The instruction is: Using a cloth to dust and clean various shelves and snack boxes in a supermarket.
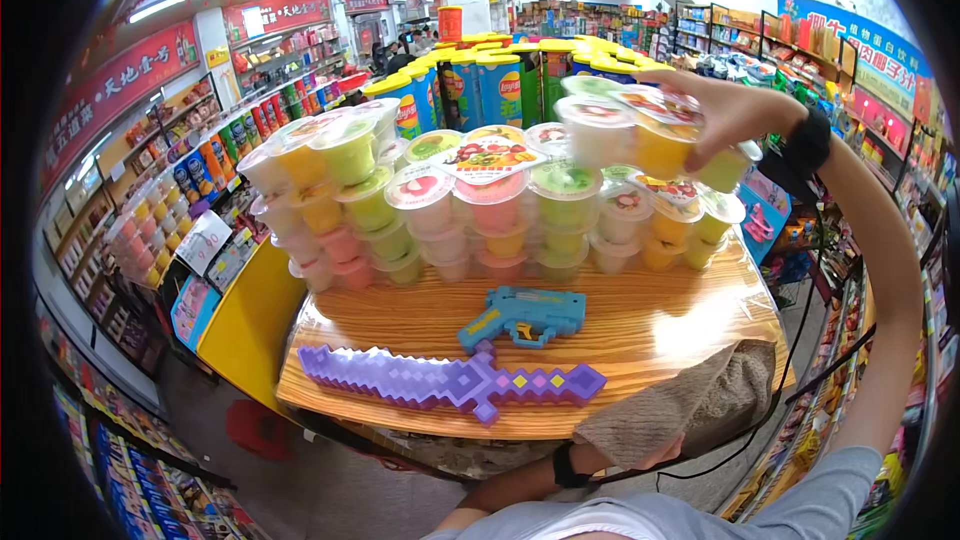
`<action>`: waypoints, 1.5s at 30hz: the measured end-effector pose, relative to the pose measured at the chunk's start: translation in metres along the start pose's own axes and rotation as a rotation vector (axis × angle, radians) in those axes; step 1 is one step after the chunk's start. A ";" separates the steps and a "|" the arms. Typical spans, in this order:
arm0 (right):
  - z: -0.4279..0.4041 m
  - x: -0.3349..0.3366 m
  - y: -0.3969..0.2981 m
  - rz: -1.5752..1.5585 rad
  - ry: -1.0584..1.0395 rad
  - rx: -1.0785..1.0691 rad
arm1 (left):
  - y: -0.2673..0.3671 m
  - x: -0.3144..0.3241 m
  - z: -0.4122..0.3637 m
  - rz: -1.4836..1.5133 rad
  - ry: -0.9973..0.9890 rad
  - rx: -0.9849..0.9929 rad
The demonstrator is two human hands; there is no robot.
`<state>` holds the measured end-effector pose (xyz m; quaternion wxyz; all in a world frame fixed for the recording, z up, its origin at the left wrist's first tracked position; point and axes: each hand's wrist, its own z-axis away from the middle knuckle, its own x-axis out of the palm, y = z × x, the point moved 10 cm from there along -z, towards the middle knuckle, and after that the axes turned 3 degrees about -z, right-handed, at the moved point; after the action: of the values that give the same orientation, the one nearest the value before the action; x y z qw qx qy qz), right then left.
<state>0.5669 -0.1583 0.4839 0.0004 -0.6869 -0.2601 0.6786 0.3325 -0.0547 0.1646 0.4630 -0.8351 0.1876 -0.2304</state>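
My right hand (739, 116) reaches to the upper right end of the stacked jelly cups, its fingers and thumb around a yellow-orange jelly cup (664, 154) with a printed lid. Pale and green cups stand beside it, slightly blurred. At the table's front right corner my left hand (664, 454) holds a brown towel (660, 412), which covers most of the fingers. Before me, a blue toy gun (536, 315) and a purple pixel-style toy sword (420, 379) lie on the wood-grain table (360, 315).
More jelly cups (491, 199) rise in several layers along the table's back. Behind them stand Lay's canisters (500, 90) with yellow lids. A yellow panel (255, 322) borders the left side, near a red stool (259, 427). Stocked shelves flank both sides; a black cable (780, 390) hangs at right.
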 end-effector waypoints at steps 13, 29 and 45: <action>0.017 0.031 0.048 0.077 0.007 -0.055 | -0.004 -0.001 -0.006 -0.175 0.018 0.016; -0.032 0.023 -0.090 0.018 -0.067 -0.165 | 0.019 0.004 -0.003 -0.211 -0.075 0.159; -0.275 0.114 -0.218 0.413 -0.410 0.006 | 0.014 0.014 -0.019 0.432 -0.156 -0.020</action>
<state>0.7390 0.1682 0.4763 -0.1884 -0.5736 -0.1074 0.7899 0.3318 -0.0819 0.1641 0.5064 -0.7954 0.3279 -0.0589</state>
